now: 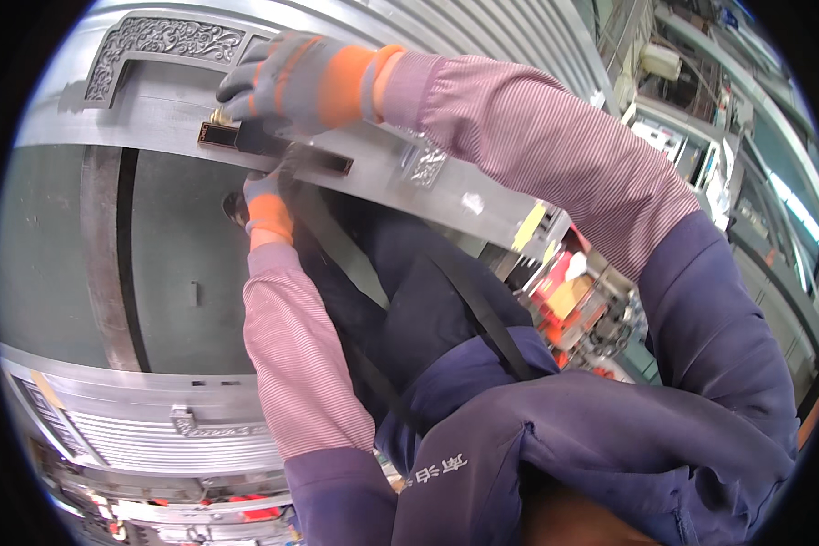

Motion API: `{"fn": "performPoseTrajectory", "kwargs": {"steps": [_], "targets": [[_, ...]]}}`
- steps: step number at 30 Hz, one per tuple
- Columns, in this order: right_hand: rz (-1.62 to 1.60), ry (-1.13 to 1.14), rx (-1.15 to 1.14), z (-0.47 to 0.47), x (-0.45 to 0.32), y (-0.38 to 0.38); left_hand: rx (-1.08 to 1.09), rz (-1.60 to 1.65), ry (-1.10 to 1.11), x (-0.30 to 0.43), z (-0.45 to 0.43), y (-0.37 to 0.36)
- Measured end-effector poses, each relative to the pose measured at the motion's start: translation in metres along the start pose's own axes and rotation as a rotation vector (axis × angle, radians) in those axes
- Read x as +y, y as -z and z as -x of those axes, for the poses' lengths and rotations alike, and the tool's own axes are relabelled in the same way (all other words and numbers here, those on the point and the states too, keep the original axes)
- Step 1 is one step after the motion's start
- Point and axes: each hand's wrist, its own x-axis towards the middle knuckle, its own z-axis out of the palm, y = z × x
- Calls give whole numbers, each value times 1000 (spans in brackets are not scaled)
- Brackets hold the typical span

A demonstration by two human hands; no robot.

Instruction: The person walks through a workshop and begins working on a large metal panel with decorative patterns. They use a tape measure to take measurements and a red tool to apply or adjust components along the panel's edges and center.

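Note:
Both hands wear grey and orange gloves. My right hand [293, 85] lies over a silver metal door frame, its fingers curled near a small brass-coloured part [220, 117]. Just below it, a long black plate with a gold border [217, 135] lies along the frame member [375, 179]. A blurred dark object [263, 142] crosses the plate between the hands. My left hand [267, 194] is at the lower edge of the member, its fingers up against that dark object. Blur and the gloves hide what either hand grips.
An ornate grey corner moulding [184, 37] sits on the frame at upper left. Ribbed metal panels [505, 31] lie beyond. A brown cross bar [109, 259] spans the dark green surface [191, 273]. Red and orange items [563, 293] stand at right, past the frame's end.

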Motion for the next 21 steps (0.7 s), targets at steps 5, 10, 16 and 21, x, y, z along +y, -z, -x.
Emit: {"fn": "performPoseTrajectory", "kwargs": {"steps": [5, 10, 16, 21], "targets": [[130, 130, -159, -10, -5, -11, 190, 7, 140, -9, -4, -3], [192, 241, -214, -15, 10, -27, 187, 60, 99, -1, 5, -23], [231, 275, -195, -26, 5, -32, 94, 9, 117, -3, -4, 1], [275, 231, -214, -29, 6, -48, 103, -58, 135, 5, -1, -5]]}}
